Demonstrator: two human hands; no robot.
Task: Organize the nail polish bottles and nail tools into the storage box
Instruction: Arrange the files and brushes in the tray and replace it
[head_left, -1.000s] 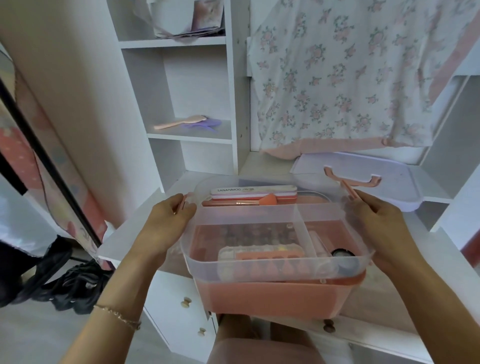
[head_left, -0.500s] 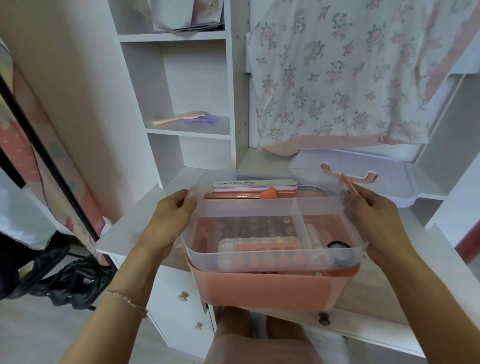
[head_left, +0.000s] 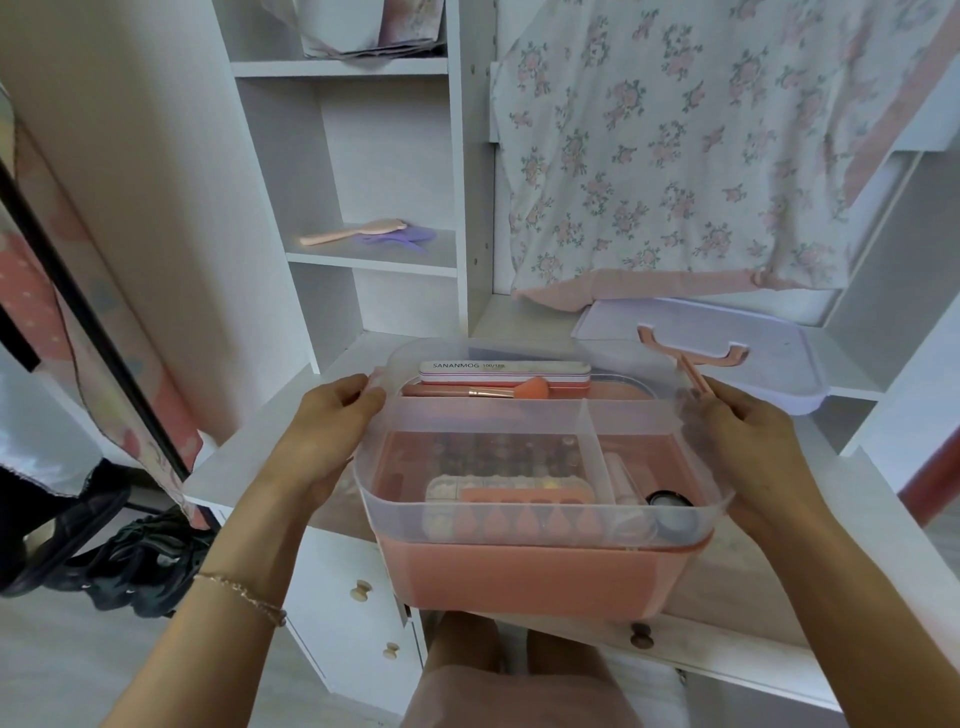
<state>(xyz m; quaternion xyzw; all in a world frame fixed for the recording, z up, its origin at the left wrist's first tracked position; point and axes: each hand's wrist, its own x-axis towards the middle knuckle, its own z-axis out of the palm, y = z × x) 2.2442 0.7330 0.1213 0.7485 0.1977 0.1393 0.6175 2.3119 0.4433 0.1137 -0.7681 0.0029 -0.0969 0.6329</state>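
Clear plastic fills both grips: the left hand (head_left: 332, 436) and right hand (head_left: 748, 441) curl round opposite sides of the divided tray (head_left: 540, 525), which sits in the top of the pink storage box (head_left: 519, 577) at the front edge of the white desk (head_left: 270, 447). A nail file (head_left: 504, 370) and brush (head_left: 498, 391) lie in the tray's far section. Through its floor, nail polish bottles (head_left: 498, 454) show. The box's lid (head_left: 737, 348) rests behind the right hand.

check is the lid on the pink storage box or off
Off. The lid lies on the desk behind the storage box, whose clear tray is uncovered.
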